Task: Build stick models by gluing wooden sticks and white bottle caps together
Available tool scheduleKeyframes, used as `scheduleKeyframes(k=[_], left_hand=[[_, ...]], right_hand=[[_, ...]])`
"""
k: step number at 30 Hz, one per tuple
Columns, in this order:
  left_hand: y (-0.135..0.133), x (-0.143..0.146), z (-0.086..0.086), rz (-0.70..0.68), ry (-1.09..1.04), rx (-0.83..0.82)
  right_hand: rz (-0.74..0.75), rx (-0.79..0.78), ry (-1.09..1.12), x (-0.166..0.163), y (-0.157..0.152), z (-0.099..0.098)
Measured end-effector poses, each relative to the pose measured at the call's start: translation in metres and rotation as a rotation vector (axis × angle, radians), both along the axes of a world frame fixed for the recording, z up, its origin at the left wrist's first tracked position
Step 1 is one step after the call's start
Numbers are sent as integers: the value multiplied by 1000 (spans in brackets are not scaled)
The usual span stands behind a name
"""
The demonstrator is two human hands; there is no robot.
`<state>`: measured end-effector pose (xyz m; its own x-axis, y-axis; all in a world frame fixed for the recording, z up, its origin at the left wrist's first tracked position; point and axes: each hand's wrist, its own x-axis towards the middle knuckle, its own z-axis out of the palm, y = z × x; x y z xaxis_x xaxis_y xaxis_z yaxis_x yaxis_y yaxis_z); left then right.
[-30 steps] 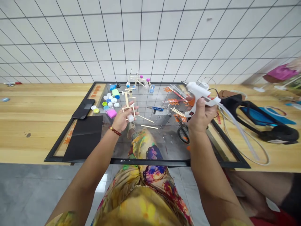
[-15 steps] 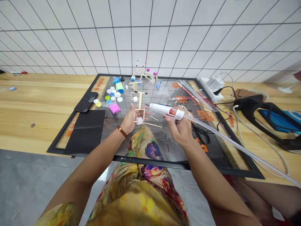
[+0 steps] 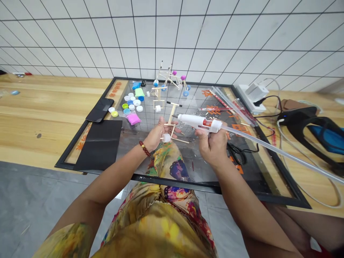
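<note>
My left hand [image 3: 155, 137] is closed around a small frame of wooden sticks [image 3: 172, 114]. A black-ended crosspiece [image 3: 174, 104] tops the frame, and a round white cap [image 3: 166, 138] sits at its lower end. Wrapped around a white hot glue gun [image 3: 192, 121] is my right hand [image 3: 213, 145]. The gun's dark nozzle points left, right beside the frame's upright stick; I cannot tell whether they touch. A long clear glue stick [image 3: 268, 147] trails from the gun's back. Some left fingers are hidden behind the frame.
Beyond my hands stand other stick models [image 3: 169, 79]. Bottle caps [image 3: 131, 102], a pink packet [image 3: 133, 119], a phone [image 3: 100, 110] and black paper [image 3: 100, 145] lie left. Right are clear sticks [image 3: 228, 104], a power strip [image 3: 248, 98] and a coiled black cable [image 3: 236, 154].
The glue gun's nozzle has come closer to the stick frame's upright. The frame leans more to the right now. The whole view has shifted slightly.
</note>
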<state>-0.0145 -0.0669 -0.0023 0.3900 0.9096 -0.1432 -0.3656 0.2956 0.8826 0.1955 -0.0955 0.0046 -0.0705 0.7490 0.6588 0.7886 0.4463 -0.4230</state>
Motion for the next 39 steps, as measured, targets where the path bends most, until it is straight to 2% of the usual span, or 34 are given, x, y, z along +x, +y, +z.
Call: scheduleKeyframes(k=[15,27,36,39], left_hand=[[0,0,-5,5,25,64],[-1,2,-4,59,-27,-44],[0,4,2,122,-69,-99],[-2,4,3,111,-43,-86]], right_hand=[[-34,37,-83,1,0,-1],[-31,11,-72,1,0,-2],[-14,44,-97,1,2,-7],[-11,101,-81,1,4,-8]])
